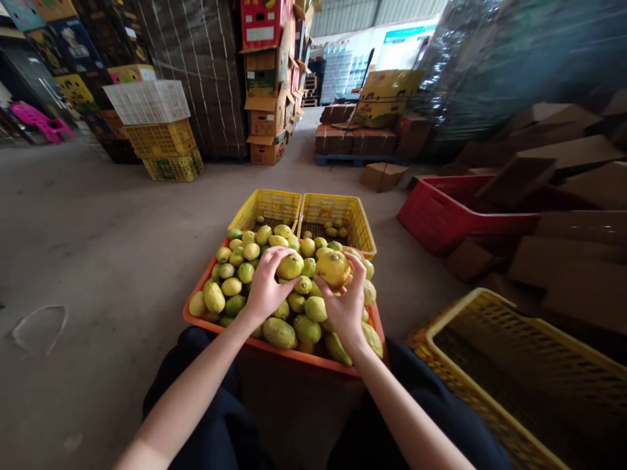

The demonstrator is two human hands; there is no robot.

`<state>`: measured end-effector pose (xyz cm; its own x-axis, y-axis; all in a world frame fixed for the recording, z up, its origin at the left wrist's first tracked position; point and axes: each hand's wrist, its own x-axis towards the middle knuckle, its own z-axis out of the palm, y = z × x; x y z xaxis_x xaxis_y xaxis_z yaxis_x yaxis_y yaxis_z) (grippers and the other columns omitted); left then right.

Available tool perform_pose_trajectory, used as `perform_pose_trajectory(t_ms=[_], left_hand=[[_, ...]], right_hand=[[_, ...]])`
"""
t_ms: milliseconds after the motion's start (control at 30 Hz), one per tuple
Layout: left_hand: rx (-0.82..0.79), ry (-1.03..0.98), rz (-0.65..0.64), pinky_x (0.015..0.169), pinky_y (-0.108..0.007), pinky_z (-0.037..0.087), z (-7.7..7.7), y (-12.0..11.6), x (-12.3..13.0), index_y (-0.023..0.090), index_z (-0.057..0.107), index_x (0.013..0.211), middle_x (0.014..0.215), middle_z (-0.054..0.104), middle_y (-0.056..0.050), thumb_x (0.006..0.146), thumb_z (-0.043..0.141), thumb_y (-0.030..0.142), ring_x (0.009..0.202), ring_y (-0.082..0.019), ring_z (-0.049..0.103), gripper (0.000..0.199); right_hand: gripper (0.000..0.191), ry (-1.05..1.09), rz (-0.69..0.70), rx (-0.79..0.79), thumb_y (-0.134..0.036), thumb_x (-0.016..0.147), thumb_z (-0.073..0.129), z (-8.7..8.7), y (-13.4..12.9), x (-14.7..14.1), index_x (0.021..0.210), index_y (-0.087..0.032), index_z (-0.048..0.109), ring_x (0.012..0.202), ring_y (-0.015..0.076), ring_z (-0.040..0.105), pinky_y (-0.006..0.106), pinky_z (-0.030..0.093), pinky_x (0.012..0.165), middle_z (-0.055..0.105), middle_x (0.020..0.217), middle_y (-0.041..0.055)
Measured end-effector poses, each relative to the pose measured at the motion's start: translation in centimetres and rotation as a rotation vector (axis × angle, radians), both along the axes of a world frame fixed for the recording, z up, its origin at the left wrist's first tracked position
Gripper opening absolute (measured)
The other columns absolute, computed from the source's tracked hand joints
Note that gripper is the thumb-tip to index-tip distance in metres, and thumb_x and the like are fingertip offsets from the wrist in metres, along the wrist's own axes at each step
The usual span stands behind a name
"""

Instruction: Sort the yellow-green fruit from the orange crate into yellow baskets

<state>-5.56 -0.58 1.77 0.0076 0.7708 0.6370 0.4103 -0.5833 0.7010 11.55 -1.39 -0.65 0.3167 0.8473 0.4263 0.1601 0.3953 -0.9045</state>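
My left hand (267, 286) is closed round a yellow-green lemon (290, 266), thumb below and fingers above it. A larger, yellower lemon (333, 268) sits in the grip of my right hand (347, 303), its round end turned up towards me. Both fruits are held just above an orange crate (304, 361) heaped with green and yellow lemons (279, 333). Two yellow crates stand against its far side: the left yellow crate (267, 199) has a lemon or so visible in it, and the right yellow crate (360, 222) holds several lemons (336, 228).
At my right is a yellow basket (470, 307), with a red crate (426, 215) and flattened cardboard (563, 254) beyond. Stacked crates (166, 143) stand at the back left beside wrapped pallets. Cartons (264, 124) and a loaded blue pallet (343, 158) are further off on the concrete floor (122, 248).
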Motion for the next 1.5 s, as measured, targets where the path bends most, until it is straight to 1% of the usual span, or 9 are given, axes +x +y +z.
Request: perform_pose_trajectory(t_ms=[133, 267, 467, 600, 700, 800, 1000, 1267, 1500], left_hand=[[-0.068, -0.072, -0.077, 0.108, -0.042, 0.054, 0.6, -0.2, 0.0, 0.026, 0.069, 0.116, 0.125, 0.072, -0.008, 0.077, 0.088, 0.021, 0.123, -0.028, 0.067, 0.044], [-0.242, -0.252, -0.145, 0.099, -0.038, 0.056, 0.7, -0.4, 0.0, 0.026, 0.068, 0.113, 0.125, 0.072, -0.008, 0.067, 0.094, 0.021, 0.119, -0.028, 0.069, 0.053], [-0.390, -0.451, -0.337, 0.091, -0.036, 0.060, 1.0, -0.4, -1.0, 0.026, 0.065, 0.109, 0.131, 0.068, -0.007, 0.060, 0.099, 0.024, 0.121, -0.029, 0.068, 0.060], [-0.477, -0.610, -0.381, 0.092, -0.035, 0.061, 1.4, -0.3, -1.7, 0.025, 0.073, 0.109, 0.130, 0.070, -0.007, 0.054, 0.101, 0.022, 0.126, -0.030, 0.065, 0.061], [-0.584, -0.765, -0.433, 0.100, -0.038, 0.059, 1.5, -0.4, -1.7, 0.025, 0.077, 0.116, 0.129, 0.073, -0.007, 0.059, 0.099, 0.025, 0.126, -0.030, 0.066, 0.061], [-0.699, -0.927, -0.477, 0.103, -0.043, 0.059, 1.6, -0.5, -1.4, 0.025, 0.076, 0.120, 0.133, 0.073, -0.008, 0.068, 0.094, 0.029, 0.130, -0.033, 0.065, 0.055], [-0.831, -1.145, -0.441, 0.113, -0.045, 0.054, 1.5, -0.9, 0.1, 0.024, 0.076, 0.114, 0.135, 0.074, -0.008, 0.084, 0.079, 0.025, 0.141, -0.032, 0.059, 0.031], [-0.863, -1.052, -0.483, 0.110, -0.043, 0.058, 1.1, -1.3, 1.3, 0.023, 0.074, 0.118, 0.123, 0.077, -0.007, 0.077, 0.085, 0.034, 0.132, -0.031, 0.066, 0.044], [-0.954, -1.252, -0.372, 0.107, -0.045, 0.060, 1.4, -0.9, 2.1, 0.021, 0.072, 0.105, 0.112, 0.077, -0.009, 0.084, 0.079, 0.050, 0.129, -0.032, 0.068, 0.037]], right_hand=[[0.058, -0.143, -0.058, 0.090, -0.042, 0.083, 0.078, 0.5, -0.3, -0.2, 0.133, -0.031, 0.051, 0.136, 0.0340, 0.058, 0.060, 0.051, 0.111, 0.063, 0.140, 0.0108], [0.061, -0.078, -0.008, 0.072, -0.045, 0.081, 0.081, 0.9, -0.7, -0.6, 0.132, -0.032, 0.049, 0.137, 0.0365, 0.057, 0.062, 0.051, 0.110, 0.060, 0.141, 0.0119], [0.065, 0.204, 0.217, -0.141, -0.048, 0.066, 0.092, 2.5, -0.4, 0.5, 0.117, -0.033, 0.056, 0.128, 0.0390, 0.064, 0.057, 0.059, 0.099, 0.066, 0.137, 0.0098], [0.070, 0.265, 0.357, -0.241, -0.045, 0.058, 0.097, 3.6, -0.1, 2.2, 0.118, -0.030, 0.064, 0.123, 0.0376, 0.068, 0.053, 0.062, 0.094, 0.068, 0.137, 0.0091], [0.071, 0.319, 0.406, -0.322, -0.045, 0.056, 0.098, 4.1, -0.2, 3.0, 0.118, -0.029, 0.068, 0.125, 0.0373, 0.068, 0.052, 0.061, 0.098, 0.069, 0.139, 0.0091], [0.063, 0.398, 0.466, -0.395, -0.049, 0.063, 0.094, 4.1, -0.2, 3.3, 0.118, -0.029, 0.068, 0.118, 0.0364, 0.071, 0.052, 0.063, 0.093, 0.075, 0.126, 0.0088], [0.046, 0.431, 0.491, -0.449, -0.056, 0.072, 0.086, 3.6, -0.2, 2.7, 0.106, -0.029, 0.069, 0.100, 0.0314, 0.075, 0.047, 0.067, 0.079, 0.077, 0.107, 0.0055], [0.052, 0.450, 0.513, -0.503, -0.061, 0.078, 0.080, 2.7, -0.7, 1.1, 0.120, -0.031, 0.072, 0.102, 0.0345, 0.078, 0.044, 0.068, 0.066, 0.079, 0.116, 0.0077], [0.052, 0.467, 0.542, -0.505, -0.061, 0.075, 0.081, 1.2, -0.5, 0.4, 0.113, -0.027, 0.072, 0.083, 0.0324, 0.077, 0.040, 0.062, 0.050, 0.080, 0.103, 0.0109]])
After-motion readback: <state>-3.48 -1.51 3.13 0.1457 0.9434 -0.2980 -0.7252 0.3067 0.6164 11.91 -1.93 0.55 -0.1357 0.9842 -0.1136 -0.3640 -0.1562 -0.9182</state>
